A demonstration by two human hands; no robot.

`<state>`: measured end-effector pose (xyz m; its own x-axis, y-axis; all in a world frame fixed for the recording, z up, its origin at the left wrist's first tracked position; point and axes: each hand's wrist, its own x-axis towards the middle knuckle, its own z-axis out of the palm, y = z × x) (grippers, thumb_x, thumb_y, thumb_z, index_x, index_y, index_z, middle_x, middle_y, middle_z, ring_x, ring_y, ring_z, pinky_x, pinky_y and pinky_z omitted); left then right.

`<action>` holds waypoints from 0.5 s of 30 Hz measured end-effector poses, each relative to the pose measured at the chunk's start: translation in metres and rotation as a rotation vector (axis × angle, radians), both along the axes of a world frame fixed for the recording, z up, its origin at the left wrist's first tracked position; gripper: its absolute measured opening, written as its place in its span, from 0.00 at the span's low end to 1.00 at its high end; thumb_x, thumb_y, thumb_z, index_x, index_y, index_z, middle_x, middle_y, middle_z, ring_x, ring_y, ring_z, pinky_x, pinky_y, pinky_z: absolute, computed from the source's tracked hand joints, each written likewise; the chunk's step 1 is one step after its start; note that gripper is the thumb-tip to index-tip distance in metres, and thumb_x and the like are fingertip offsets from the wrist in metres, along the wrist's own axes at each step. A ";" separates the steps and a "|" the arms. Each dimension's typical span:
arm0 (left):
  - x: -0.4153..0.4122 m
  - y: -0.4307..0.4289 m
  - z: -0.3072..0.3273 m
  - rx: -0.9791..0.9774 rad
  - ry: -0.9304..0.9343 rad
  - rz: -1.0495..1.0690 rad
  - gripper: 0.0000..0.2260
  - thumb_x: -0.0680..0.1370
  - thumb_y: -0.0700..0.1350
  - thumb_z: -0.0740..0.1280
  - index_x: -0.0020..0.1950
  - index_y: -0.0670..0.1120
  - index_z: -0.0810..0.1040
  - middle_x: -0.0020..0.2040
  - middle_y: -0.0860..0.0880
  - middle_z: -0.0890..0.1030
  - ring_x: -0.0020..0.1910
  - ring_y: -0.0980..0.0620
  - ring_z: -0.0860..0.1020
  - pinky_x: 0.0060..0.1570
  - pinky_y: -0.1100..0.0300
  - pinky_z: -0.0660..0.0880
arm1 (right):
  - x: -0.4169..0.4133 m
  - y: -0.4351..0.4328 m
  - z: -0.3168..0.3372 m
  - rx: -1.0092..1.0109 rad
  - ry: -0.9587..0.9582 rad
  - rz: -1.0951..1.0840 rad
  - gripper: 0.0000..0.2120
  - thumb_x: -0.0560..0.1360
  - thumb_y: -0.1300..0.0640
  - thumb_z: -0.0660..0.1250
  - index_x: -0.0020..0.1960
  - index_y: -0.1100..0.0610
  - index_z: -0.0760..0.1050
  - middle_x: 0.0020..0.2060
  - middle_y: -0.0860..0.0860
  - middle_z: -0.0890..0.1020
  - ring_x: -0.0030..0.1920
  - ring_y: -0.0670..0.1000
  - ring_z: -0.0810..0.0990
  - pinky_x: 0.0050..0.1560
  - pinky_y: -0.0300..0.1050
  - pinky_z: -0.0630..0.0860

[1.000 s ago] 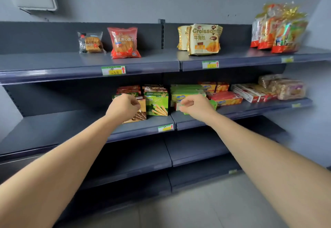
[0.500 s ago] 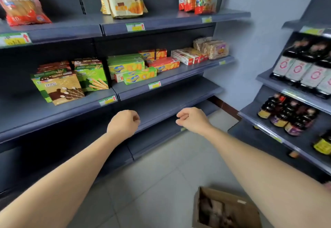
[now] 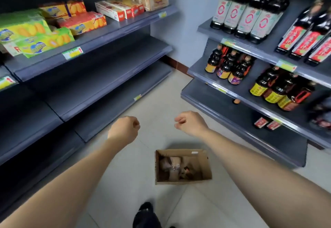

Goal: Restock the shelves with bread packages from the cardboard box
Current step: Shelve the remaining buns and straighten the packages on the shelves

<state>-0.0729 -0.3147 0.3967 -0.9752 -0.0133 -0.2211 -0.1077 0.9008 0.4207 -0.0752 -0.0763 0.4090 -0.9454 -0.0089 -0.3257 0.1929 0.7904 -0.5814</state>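
Hovering empty with fingers curled, left hand [image 3: 123,129] and right hand [image 3: 192,123] flank the cardboard box [image 3: 206,167] below.

An open brown cardboard box [image 3: 182,167] sits upright on the pale tiled floor, between the two shelf units. Inside it lie a few clear-wrapped bread packages [image 3: 171,165], brownish and jumbled, too dim to count. The dark grey metal shelves [image 3: 107,77] on the left stand bare on their lower tiers.
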 end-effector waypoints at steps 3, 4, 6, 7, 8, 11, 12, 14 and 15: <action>-0.020 0.035 -0.029 0.004 -0.060 -0.071 0.08 0.78 0.44 0.63 0.52 0.48 0.81 0.53 0.49 0.80 0.50 0.46 0.78 0.48 0.55 0.76 | -0.005 0.039 -0.028 0.009 -0.065 -0.054 0.10 0.72 0.55 0.72 0.53 0.52 0.82 0.52 0.48 0.83 0.53 0.49 0.81 0.56 0.43 0.76; -0.027 0.047 -0.040 0.001 -0.083 -0.093 0.08 0.78 0.45 0.63 0.52 0.48 0.81 0.54 0.49 0.80 0.50 0.46 0.78 0.49 0.55 0.77 | -0.008 0.051 -0.039 0.017 -0.084 -0.061 0.10 0.72 0.55 0.71 0.54 0.52 0.82 0.52 0.47 0.83 0.53 0.49 0.81 0.55 0.43 0.76; -0.041 0.069 -0.062 -0.019 -0.131 -0.132 0.08 0.78 0.46 0.62 0.52 0.50 0.80 0.54 0.50 0.80 0.51 0.47 0.78 0.48 0.56 0.77 | -0.014 0.073 -0.058 0.032 -0.115 -0.085 0.11 0.73 0.55 0.70 0.54 0.52 0.82 0.52 0.47 0.82 0.54 0.49 0.80 0.56 0.44 0.76; -0.047 0.080 -0.074 -0.037 -0.152 -0.154 0.08 0.78 0.46 0.62 0.53 0.51 0.80 0.55 0.51 0.80 0.51 0.48 0.77 0.47 0.57 0.76 | -0.017 0.083 -0.069 0.033 -0.130 -0.108 0.10 0.72 0.55 0.69 0.53 0.52 0.82 0.52 0.47 0.82 0.54 0.49 0.80 0.57 0.45 0.76; -0.052 0.091 -0.085 -0.052 -0.176 -0.173 0.09 0.78 0.47 0.61 0.53 0.51 0.80 0.55 0.51 0.80 0.51 0.48 0.77 0.47 0.57 0.76 | -0.020 0.093 -0.082 0.031 -0.152 -0.134 0.09 0.72 0.56 0.69 0.52 0.52 0.82 0.52 0.48 0.83 0.53 0.50 0.80 0.57 0.46 0.76; -0.065 0.123 -0.125 -0.056 -0.260 -0.214 0.10 0.78 0.47 0.60 0.54 0.52 0.80 0.57 0.52 0.79 0.54 0.48 0.76 0.48 0.57 0.75 | -0.026 0.120 -0.122 0.046 -0.216 -0.167 0.07 0.72 0.57 0.68 0.48 0.54 0.83 0.49 0.49 0.83 0.53 0.52 0.80 0.56 0.46 0.76; -0.069 0.133 -0.138 -0.066 -0.288 -0.225 0.10 0.79 0.46 0.60 0.54 0.52 0.79 0.57 0.52 0.78 0.55 0.48 0.76 0.48 0.57 0.74 | -0.028 0.129 -0.136 0.057 -0.235 -0.162 0.07 0.73 0.57 0.67 0.48 0.54 0.83 0.50 0.50 0.83 0.53 0.52 0.80 0.55 0.45 0.75; -0.074 0.153 -0.166 -0.080 -0.340 -0.243 0.10 0.79 0.46 0.59 0.53 0.53 0.79 0.56 0.52 0.78 0.55 0.48 0.76 0.47 0.57 0.74 | -0.031 0.146 -0.164 0.084 -0.282 -0.149 0.09 0.74 0.56 0.67 0.51 0.55 0.82 0.52 0.51 0.83 0.54 0.53 0.79 0.53 0.42 0.73; -0.075 0.163 -0.180 -0.085 -0.370 -0.251 0.09 0.79 0.45 0.59 0.53 0.53 0.79 0.56 0.52 0.78 0.55 0.48 0.76 0.47 0.57 0.74 | -0.032 0.154 -0.179 0.087 -0.303 -0.158 0.09 0.74 0.56 0.67 0.52 0.55 0.83 0.52 0.51 0.83 0.54 0.53 0.79 0.53 0.42 0.74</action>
<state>-0.1482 -0.1518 0.2165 -0.8059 0.1806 -0.5639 -0.0104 0.9479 0.3184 -0.1069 0.0779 0.2297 -0.7930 0.1701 -0.5850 0.4703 0.7812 -0.4104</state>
